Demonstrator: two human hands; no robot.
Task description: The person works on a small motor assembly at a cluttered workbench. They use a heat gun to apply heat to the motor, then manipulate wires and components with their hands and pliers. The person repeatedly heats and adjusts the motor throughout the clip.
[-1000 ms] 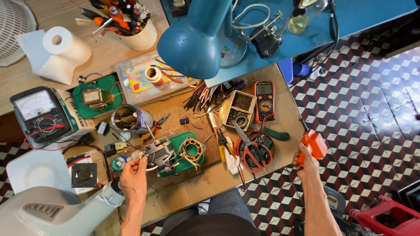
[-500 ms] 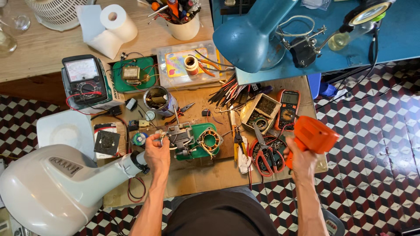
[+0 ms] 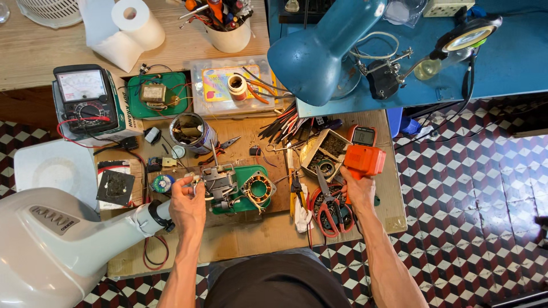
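Above the bench, right hand (image 3: 358, 191) grips orange tool (image 3: 363, 160).

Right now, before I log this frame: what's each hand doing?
Left hand: closed, fingers pinching a part of the small motor assembly on the green board.
Right hand: closed, gripping the orange tool.

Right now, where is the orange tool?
In the head view, the orange tool is in the right hand, on the bench's right side, above the red scissors and just below the small meter.
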